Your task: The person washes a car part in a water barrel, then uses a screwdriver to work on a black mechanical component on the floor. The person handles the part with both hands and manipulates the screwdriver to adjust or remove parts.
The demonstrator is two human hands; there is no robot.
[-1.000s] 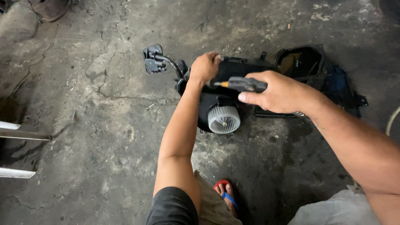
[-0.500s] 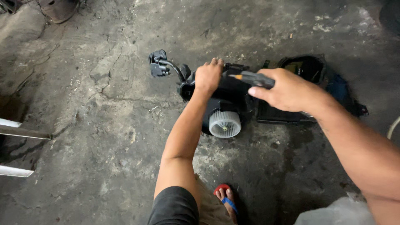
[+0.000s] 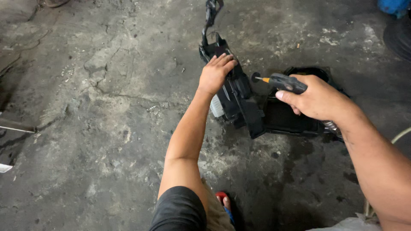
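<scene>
Concrete floor (image 3: 98, 128): grey, cracked and stained, fills the view; darker oily patches lie under and in front of the work.

Black plastic blower housing (image 3: 239, 105): large moulded unit lying on the floor at upper centre, tilted up on its edge. A white ribbed fan wheel (image 3: 216, 106) shows on its left side, just beside the left wrist. A black cable with a connector (image 3: 210, 13) runs up from its top end toward the upper edge of the view.

Second black housing part (image 3: 287, 117): flatter, tray-like, lying on the floor just right of the tilted unit and touching it, partly behind the right hand.

Left hand (image 3: 216, 73): arm stretched forward, palm down on the top of the blower housing, fingers spread and laid flat over its upper edge; it presses and steadies the housing rather than closing around it.

Right hand (image 3: 317, 100): fingers curled tightly around the dark handle of a screwdriver (image 3: 280, 81), thumb along the grip; the orange-collared shaft points left toward the housing.

Red sandal (image 3: 224, 203): at bottom centre, partly hidden by the left arm's dark sleeve (image 3: 180, 211)
</scene>
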